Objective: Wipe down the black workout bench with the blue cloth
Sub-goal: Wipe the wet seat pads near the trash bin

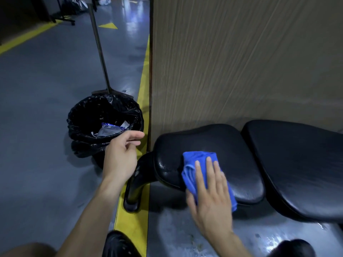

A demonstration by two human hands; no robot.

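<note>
Wiping the seat pad of the black bench with the blue cloth.

Head view: the right hand lies flat, fingers straight, pressing the bunched blue cloth onto the near-left part of the bench's seat pad; the left hand hangs relaxed and holding nothing, over the floor near the lined trash bin. To do this well, I judge the palm should keep even pressure, sweep in overlapping strokes out to the pad's rounded edges, then carry on to the longer pad beside it, which stands close against the wood-grain panel.
</note>
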